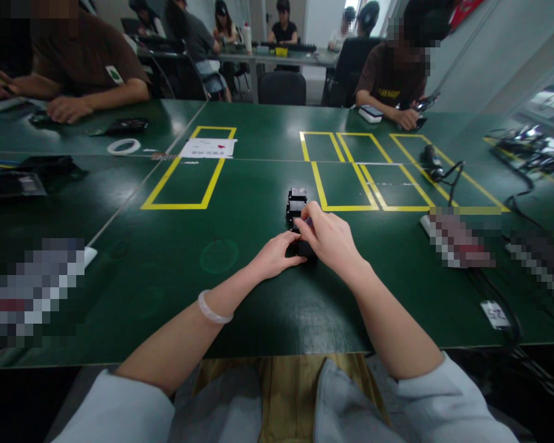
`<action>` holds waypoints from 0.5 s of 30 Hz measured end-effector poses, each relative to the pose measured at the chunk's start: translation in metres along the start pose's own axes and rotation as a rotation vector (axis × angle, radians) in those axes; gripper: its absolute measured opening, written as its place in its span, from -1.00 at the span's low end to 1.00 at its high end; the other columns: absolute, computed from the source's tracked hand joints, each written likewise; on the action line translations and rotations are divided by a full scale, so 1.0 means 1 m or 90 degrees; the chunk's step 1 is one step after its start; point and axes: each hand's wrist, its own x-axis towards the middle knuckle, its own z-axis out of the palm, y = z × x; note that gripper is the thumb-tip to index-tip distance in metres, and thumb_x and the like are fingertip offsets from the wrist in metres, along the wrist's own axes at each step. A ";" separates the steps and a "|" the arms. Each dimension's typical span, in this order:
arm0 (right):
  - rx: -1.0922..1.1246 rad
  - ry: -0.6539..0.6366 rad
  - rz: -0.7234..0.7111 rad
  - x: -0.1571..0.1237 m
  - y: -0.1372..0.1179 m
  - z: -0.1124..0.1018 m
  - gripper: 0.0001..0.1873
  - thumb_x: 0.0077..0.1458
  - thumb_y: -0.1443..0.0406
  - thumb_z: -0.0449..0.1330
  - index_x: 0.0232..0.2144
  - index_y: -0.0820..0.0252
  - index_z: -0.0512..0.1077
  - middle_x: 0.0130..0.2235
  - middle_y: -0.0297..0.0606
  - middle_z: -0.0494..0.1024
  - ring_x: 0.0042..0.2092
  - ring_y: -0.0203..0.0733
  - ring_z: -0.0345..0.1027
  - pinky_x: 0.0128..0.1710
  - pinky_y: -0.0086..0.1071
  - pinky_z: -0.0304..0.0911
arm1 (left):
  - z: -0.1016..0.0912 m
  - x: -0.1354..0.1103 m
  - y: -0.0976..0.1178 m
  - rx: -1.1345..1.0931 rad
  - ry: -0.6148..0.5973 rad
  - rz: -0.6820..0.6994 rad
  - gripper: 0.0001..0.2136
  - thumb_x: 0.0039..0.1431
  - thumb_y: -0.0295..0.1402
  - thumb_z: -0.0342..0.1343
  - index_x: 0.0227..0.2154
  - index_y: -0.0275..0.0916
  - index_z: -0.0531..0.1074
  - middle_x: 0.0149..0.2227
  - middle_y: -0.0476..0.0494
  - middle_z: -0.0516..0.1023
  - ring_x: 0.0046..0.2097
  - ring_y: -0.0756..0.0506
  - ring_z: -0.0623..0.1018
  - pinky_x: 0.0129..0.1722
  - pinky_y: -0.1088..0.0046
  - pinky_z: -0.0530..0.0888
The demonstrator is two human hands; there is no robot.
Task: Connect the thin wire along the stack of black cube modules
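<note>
A short row of small black box-like pieces with shiny grey tops (297,205) stands on the green table in front of me, running away from my body. My left hand (276,253) curls its thumb and fingers around the near black piece (305,248), holding it from the left. From the right, my right hand (333,239) reaches over the row with thumb and index finger pinched together just above it. Whatever lies between those fingertips is hidden or too small to name. A pale bracelet (215,307) circles my left wrist.
Yellow tape outlines (346,208) mark the green table (175,320), with a paper label (207,148) and a tape roll (124,147) at left. Blurred-out devices lie on both sides. Black cables (512,307) run along the right. Two people sit across, more behind.
</note>
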 end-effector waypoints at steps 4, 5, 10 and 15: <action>-0.009 -0.005 0.015 0.001 0.000 0.000 -0.77 0.26 0.21 -0.14 -0.19 0.15 0.25 -0.37 -0.29 0.53 -0.38 -0.23 0.39 -0.40 -0.41 0.03 | 0.000 0.000 0.000 0.005 0.003 0.004 -0.57 0.06 -0.27 0.23 0.01 -0.21 0.37 0.00 -0.19 0.46 0.01 -0.22 0.47 0.03 0.21 0.38; -0.008 -0.003 0.017 0.001 0.000 0.000 -0.78 0.25 0.23 -0.13 -0.19 0.15 0.25 -0.37 -0.30 0.53 -0.39 -0.23 0.39 -0.40 -0.41 0.03 | 0.000 0.001 0.000 0.006 0.003 0.004 -0.57 0.06 -0.27 0.23 0.02 -0.21 0.37 0.00 -0.20 0.46 0.01 -0.22 0.47 0.03 0.21 0.39; 0.001 0.006 0.007 0.001 -0.001 0.000 -0.80 0.24 0.22 -0.12 -0.18 0.15 0.24 -0.38 -0.31 0.53 -0.40 -0.23 0.38 -0.41 -0.41 0.02 | 0.000 0.001 0.000 0.005 0.003 0.003 -0.53 0.06 -0.26 0.24 0.05 -0.22 0.35 0.01 -0.21 0.46 0.02 -0.23 0.47 0.03 0.21 0.38; -0.003 -0.003 0.006 0.001 -0.001 0.000 -0.75 0.26 0.15 -0.12 -0.20 0.15 0.25 -0.41 -0.31 0.52 -0.40 -0.22 0.38 -0.40 -0.41 0.03 | 0.001 0.000 0.000 0.011 0.003 -0.003 -0.55 0.07 -0.27 0.23 0.03 -0.21 0.35 0.01 -0.20 0.46 0.02 -0.22 0.47 0.04 0.21 0.38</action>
